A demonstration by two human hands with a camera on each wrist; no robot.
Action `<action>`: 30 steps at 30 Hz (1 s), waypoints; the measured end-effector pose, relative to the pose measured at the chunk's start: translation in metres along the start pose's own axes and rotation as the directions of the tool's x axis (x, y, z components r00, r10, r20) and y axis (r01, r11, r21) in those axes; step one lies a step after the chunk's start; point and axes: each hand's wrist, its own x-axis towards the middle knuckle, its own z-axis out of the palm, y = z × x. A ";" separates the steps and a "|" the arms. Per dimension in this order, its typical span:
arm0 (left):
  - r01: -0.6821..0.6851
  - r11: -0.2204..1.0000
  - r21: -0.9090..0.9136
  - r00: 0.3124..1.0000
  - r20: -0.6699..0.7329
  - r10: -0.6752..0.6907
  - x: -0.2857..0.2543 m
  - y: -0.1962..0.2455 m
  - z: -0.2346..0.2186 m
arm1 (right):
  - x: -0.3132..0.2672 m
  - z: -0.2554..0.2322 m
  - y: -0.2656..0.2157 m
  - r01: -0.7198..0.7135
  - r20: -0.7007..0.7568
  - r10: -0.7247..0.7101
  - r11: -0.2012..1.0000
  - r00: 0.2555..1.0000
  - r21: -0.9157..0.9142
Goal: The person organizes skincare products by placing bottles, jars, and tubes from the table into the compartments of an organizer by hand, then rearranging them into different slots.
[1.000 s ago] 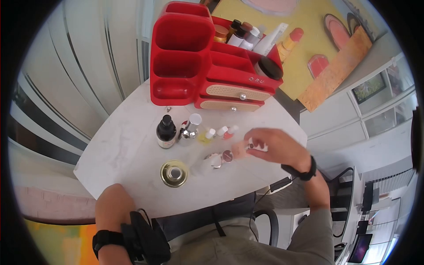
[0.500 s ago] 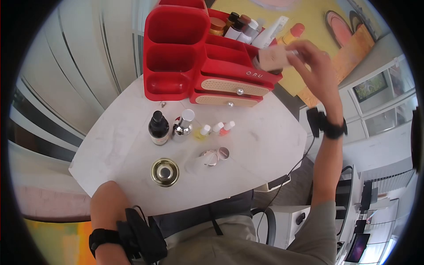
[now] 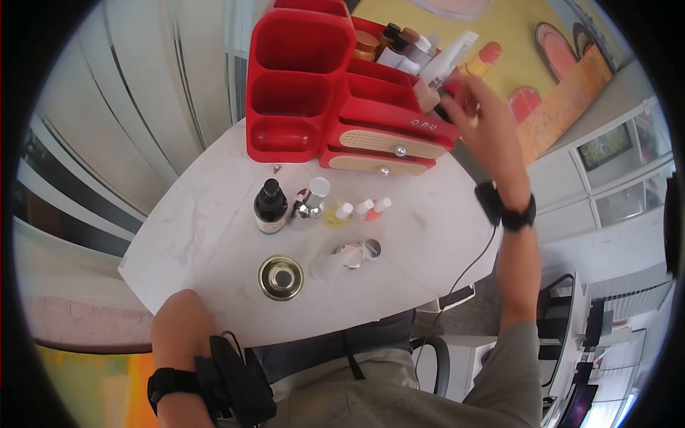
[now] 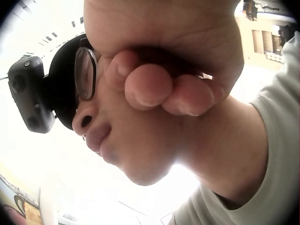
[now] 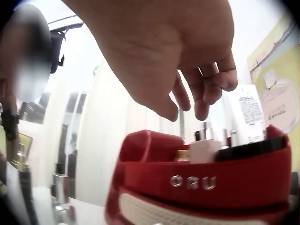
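Observation:
My right hand (image 3: 489, 132) is over the right side of the red organizer (image 3: 291, 43), fingers apart and holding nothing. Below its fingertips in the right wrist view, a pale pink bottle (image 5: 205, 151) stands in the organizer beside a black lid (image 5: 253, 149) and a white tube (image 5: 247, 112). The head view shows this bottle (image 3: 427, 95) left of the fingers. My left hand (image 4: 164, 51) is raised beside my chin in the left wrist view, its fingers curled with nothing in them; from the head camera it is hidden, and only the forearm (image 3: 182, 321) shows on the table's edge.
On the white table (image 3: 421, 221) stand a black bottle (image 3: 270, 207), a silver-capped bottle (image 3: 311, 200), several small white-capped bottles (image 3: 342, 211), a clear bottle lying down (image 3: 332, 264) and a round gold-rimmed container (image 3: 280, 277). A cable (image 3: 467, 267) hangs from my right wrist.
My right hand has carried the pale pink bottle from the table up to the organizer and let it go there. The left forearm has stayed in place.

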 end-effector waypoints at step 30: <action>0.186 0.966 0.181 0.944 -0.306 -0.124 0.000 0.002 0.024 | 0.073 0.047 0.030 0.174 0.064 -0.165 0.970 0.984 -0.167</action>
